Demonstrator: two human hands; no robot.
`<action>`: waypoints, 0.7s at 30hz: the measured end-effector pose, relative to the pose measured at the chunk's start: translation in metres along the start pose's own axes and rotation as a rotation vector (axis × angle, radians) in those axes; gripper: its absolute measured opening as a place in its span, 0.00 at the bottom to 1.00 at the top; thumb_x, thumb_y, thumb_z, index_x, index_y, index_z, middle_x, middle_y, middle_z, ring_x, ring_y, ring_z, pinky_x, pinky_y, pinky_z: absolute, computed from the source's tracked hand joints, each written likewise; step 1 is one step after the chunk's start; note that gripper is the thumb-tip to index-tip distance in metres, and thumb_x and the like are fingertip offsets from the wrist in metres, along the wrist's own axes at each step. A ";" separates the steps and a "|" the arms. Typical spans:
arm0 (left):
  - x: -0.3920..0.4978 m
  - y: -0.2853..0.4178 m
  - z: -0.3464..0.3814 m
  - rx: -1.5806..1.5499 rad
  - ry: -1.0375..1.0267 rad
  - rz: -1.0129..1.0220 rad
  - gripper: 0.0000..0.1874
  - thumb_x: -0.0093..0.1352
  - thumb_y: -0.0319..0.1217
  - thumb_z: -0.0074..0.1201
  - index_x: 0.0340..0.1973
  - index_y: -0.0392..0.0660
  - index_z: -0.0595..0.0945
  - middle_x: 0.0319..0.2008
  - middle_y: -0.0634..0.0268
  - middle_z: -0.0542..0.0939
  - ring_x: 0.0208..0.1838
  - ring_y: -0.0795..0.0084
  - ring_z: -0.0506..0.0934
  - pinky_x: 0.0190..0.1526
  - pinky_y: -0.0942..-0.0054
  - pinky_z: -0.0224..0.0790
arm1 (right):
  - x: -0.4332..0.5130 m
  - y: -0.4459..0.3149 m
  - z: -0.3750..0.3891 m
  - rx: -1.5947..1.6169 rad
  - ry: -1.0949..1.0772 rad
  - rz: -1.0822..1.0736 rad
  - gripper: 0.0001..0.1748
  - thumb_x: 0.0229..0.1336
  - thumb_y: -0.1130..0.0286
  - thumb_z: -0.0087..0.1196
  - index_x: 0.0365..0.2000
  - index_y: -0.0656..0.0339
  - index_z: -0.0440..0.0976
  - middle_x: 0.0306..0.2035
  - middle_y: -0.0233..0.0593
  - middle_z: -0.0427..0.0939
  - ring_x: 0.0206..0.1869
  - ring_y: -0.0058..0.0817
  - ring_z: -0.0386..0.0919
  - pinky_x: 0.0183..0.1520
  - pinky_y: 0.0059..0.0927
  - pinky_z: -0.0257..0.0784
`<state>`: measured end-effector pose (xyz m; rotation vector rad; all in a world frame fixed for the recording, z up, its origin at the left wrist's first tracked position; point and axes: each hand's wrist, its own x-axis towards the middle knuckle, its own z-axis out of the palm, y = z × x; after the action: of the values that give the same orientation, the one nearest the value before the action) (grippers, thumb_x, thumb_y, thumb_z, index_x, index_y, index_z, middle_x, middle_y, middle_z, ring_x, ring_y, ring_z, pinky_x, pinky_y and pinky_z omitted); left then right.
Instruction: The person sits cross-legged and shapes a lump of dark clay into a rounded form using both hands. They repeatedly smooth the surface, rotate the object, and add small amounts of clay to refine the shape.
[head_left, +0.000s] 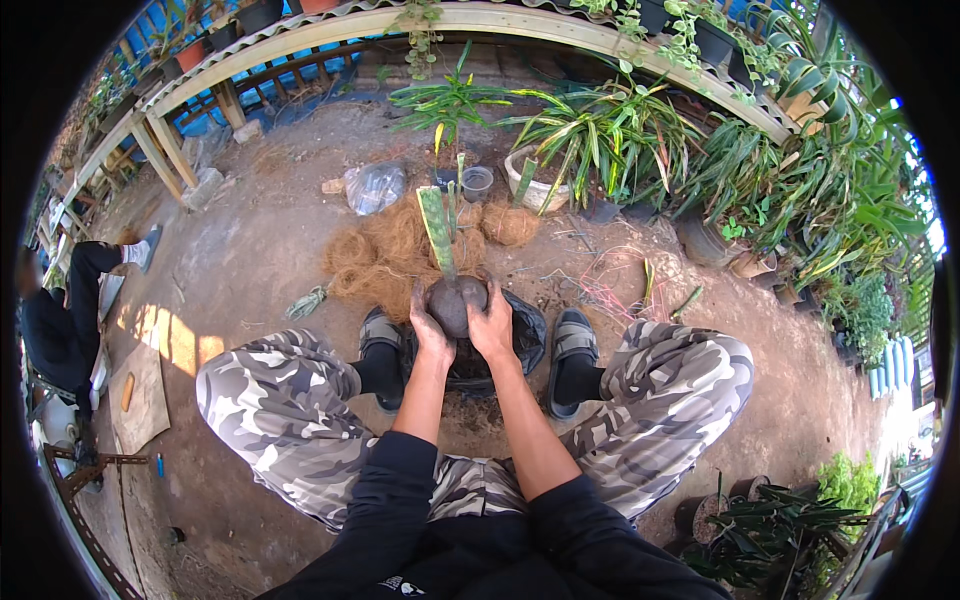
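Between my two palms sits a round ball of dark soil (452, 309), from which a flat, cut snake plant leaf (435, 225) stands up, leaning slightly left. My left hand (430, 330) cups the ball's left side. On its right, my right hand (491, 319) presses with the thumb over the near face. Below the hands is a black plastic bag (526, 334) with dark soil inside, set between my sandalled feet. Just beyond the ball lies a loose heap of brown coconut fibre (382, 251). A fibre-wrapped ball (510, 224) rests at its right, with a cut leaf (526, 181) upright in it.
A grey plastic pot (477, 184) and a clear plastic bag (375, 187) lie past the fibre. Pink string (611, 281) is strewn at right, a pale string bundle (306, 303) at left. Potted plants (600, 135) line the back. Another person (60, 322) sits at far left.
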<state>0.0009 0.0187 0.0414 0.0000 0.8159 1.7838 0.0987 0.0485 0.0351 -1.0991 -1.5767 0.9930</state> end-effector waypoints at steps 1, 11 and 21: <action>0.001 0.000 -0.001 0.018 -0.005 0.005 0.33 0.73 0.58 0.39 0.58 0.44 0.74 0.53 0.55 0.79 0.58 0.56 0.76 0.63 0.54 0.65 | 0.000 0.001 0.002 0.067 0.000 0.059 0.33 0.60 0.60 0.58 0.60 0.71 0.65 0.56 0.63 0.74 0.60 0.52 0.73 0.62 0.41 0.67; 0.001 0.010 -0.007 -0.125 -0.020 -0.159 0.39 0.71 0.61 0.33 0.59 0.38 0.73 0.55 0.51 0.78 0.58 0.53 0.76 0.63 0.51 0.66 | -0.005 -0.018 -0.013 -0.047 -0.108 -0.203 0.45 0.40 0.57 0.74 0.58 0.65 0.70 0.51 0.56 0.79 0.53 0.49 0.79 0.57 0.41 0.73; -0.011 0.028 0.003 0.017 -0.045 -0.265 0.41 0.69 0.62 0.38 0.63 0.39 0.70 0.59 0.50 0.75 0.61 0.52 0.74 0.65 0.50 0.65 | -0.005 -0.027 -0.021 0.009 -0.101 -0.241 0.46 0.36 0.58 0.77 0.57 0.63 0.72 0.49 0.52 0.81 0.53 0.47 0.80 0.57 0.40 0.73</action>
<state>-0.0176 0.0069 0.0625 -0.0541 0.7612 1.5217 0.1147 0.0390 0.0643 -0.8396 -1.7383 0.9028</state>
